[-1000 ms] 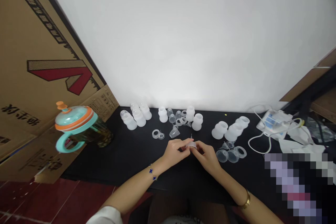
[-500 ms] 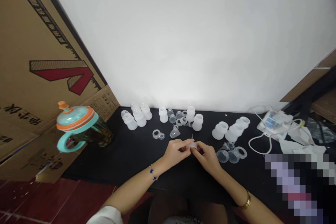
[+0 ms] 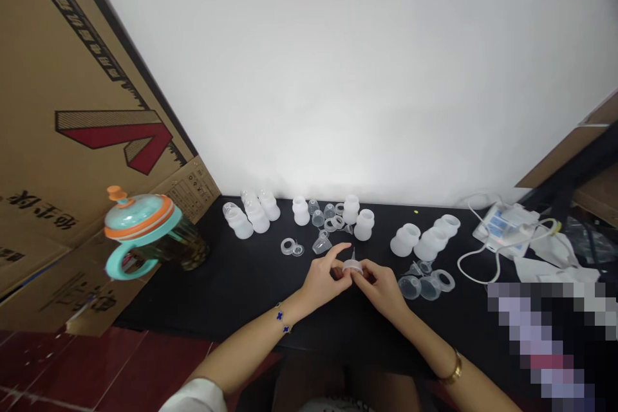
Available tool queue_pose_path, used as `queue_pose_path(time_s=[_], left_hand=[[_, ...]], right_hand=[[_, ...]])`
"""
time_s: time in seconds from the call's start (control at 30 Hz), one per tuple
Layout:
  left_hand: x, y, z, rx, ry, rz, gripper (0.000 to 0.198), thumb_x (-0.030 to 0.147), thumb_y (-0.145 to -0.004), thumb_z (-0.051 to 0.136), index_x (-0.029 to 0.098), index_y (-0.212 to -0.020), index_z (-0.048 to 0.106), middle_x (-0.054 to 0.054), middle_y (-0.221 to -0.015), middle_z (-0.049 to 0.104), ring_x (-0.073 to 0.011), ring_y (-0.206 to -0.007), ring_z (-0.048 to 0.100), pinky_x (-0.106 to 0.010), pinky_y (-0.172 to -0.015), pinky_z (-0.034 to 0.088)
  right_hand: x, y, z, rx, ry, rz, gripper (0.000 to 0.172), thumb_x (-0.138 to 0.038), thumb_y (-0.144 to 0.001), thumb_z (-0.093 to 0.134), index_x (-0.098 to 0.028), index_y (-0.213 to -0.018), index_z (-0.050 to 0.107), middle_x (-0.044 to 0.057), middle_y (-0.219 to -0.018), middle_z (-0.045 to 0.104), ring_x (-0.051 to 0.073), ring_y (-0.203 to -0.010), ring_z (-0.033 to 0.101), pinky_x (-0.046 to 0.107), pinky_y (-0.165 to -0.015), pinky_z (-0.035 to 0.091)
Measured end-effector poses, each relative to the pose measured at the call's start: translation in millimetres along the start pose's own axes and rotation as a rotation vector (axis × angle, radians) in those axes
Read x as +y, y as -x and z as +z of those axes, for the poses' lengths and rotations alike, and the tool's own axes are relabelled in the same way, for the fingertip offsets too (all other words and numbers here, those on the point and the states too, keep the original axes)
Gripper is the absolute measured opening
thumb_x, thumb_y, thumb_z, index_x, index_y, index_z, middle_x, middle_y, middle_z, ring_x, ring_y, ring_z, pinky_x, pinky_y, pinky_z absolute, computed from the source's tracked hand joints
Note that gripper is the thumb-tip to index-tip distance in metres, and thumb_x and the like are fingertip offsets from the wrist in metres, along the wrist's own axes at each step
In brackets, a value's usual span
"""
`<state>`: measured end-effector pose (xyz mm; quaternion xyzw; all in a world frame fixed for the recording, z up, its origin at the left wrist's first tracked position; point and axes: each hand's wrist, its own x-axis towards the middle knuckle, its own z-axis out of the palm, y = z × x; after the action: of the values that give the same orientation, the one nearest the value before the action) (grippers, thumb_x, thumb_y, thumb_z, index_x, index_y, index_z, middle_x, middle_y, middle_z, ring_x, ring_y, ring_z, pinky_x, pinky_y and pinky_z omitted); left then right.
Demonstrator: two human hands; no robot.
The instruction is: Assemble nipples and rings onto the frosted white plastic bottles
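Observation:
Between my hands is a white bottle collar ring with a clear nipple [image 3: 353,264] sticking up through it. My left hand [image 3: 324,277] grips the ring's left side with the thumb and lower fingers, its index finger lifted away from the tip. On the right side, the fingers of my right hand [image 3: 379,280] pinch the same ring. Just beyond my left hand, a clear cap [image 3: 321,243] lies tilted on the table. A loose collar ring [image 3: 288,246] and a nipple [image 3: 298,249] lie farther left.
Capped white bottles [image 3: 238,221] stand at the back left. Open bottles [image 3: 364,225] stand at the back middle, others [image 3: 404,240] at right beside clear caps [image 3: 429,288]. A large handled jug [image 3: 140,232] is on the left. A white cable [image 3: 483,280] curls at right.
My left index finger has lifted off the top of the collar ring and stretched upward, uncovering more of the ring and nipple. My right hand has stayed nearly still.

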<state>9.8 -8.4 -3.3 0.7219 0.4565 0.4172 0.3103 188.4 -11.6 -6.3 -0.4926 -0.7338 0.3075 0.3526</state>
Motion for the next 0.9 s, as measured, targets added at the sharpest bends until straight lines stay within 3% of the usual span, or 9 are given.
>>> queue_pose_path(time_s=[0.07,0.17,0.27,0.37,0.6,0.9], left_hand=[[-1.0,-0.8,0.3,0.010,0.017,-0.036,0.049,0.014,-0.077,0.061,0.023,-0.124,0.053,0.007,-0.069,0.069,-0.0111,-0.059,0.065,-0.022,-0.066,0.054],[-3.6,-3.1,-1.0,0.025,0.030,-0.053,0.028,0.016,-0.079,0.061,0.023,-0.106,0.053,0.006,-0.068,0.069,-0.0112,-0.058,0.064,-0.022,-0.063,0.052],[-5.0,-5.8,-4.2,0.024,0.009,-0.061,0.017,0.017,-0.080,0.060,0.023,-0.094,0.052,0.006,-0.068,0.068,-0.0119,-0.058,0.064,-0.022,-0.061,0.050],[-4.5,-7.5,-6.4,0.004,0.007,-0.084,0.017,0.018,-0.081,0.061,0.023,-0.095,0.053,0.006,-0.069,0.069,-0.0127,-0.059,0.065,-0.023,-0.061,0.051],[-2.9,-8.4,-5.9,-0.010,0.174,-0.123,0.018,0.019,-0.081,0.062,0.022,-0.096,0.052,0.002,-0.076,0.071,-0.0151,-0.070,0.070,-0.021,-0.060,0.051],[-4.7,-9.2,-5.6,-0.016,0.223,-0.140,0.015,0.017,-0.079,0.062,0.020,-0.088,0.049,0.006,-0.065,0.063,-0.0089,-0.053,0.056,-0.017,-0.050,0.039]], right_hand=[[-0.1,-1.0,-0.6,-0.022,-0.010,-0.005,0.030,-0.039,-0.095,0.054,-0.019,-0.075,0.063,-0.004,-0.060,0.052,0.013,-0.055,0.048,0.024,-0.053,0.033],[-0.3,-2.2,-0.5,-0.024,-0.048,0.006,0.025,-0.042,-0.095,0.055,-0.020,-0.098,0.068,-0.001,-0.072,0.064,0.015,-0.060,0.055,0.024,-0.055,0.040],[-0.6,-2.4,-0.6,0.006,-0.084,0.035,0.036,-0.043,-0.092,0.059,-0.020,-0.121,0.062,0.003,-0.090,0.071,0.015,-0.059,0.057,0.025,-0.055,0.044],[-0.6,-2.2,-1.9,0.007,-0.099,0.041,0.032,-0.043,-0.094,0.056,-0.021,-0.115,0.063,0.006,-0.100,0.072,0.015,-0.060,0.059,0.026,-0.054,0.046],[1.1,-2.1,-3.5,0.028,-0.151,0.077,0.031,-0.047,-0.092,0.058,-0.021,-0.106,0.066,0.006,-0.096,0.073,0.016,-0.057,0.062,0.026,-0.051,0.047],[-4.1,-1.0,-3.6,0.013,-0.163,0.076,0.032,-0.049,-0.092,0.059,-0.021,-0.106,0.067,0.005,-0.097,0.075,0.015,-0.057,0.062,0.025,-0.051,0.046]])
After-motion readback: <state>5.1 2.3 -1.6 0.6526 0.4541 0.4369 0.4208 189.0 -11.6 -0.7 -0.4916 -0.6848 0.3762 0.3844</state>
